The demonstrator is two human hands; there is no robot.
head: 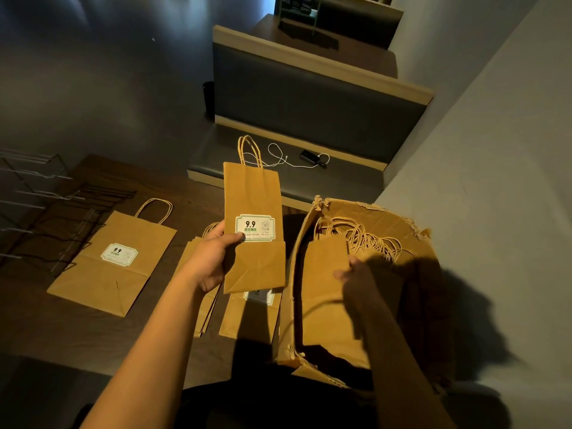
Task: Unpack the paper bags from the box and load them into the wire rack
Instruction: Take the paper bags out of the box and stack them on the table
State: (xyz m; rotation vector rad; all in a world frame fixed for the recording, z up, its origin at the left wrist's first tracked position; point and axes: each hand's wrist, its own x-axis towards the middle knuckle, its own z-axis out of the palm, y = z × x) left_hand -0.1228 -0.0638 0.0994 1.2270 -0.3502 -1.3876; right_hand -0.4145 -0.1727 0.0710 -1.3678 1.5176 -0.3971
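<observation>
Wire rack (pixel 46 212) sits at nine o'clock, flat bag (pixel 113 263) beside it; torn box (pixel 365 274) of bags at three.

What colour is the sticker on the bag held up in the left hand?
White with a green border and black "9.9", on the label; clearest in the head view.

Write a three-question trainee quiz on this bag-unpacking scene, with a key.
1. True or false: the left hand holds a narrow bag with a "9.9" label.
2. Where is the right hand? A) on the wire rack B) in the cardboard box C) on the bench
3. Fill in: the wide bag lies flat on the ____.

Key: 1 true; 2 B; 3 table.
</observation>
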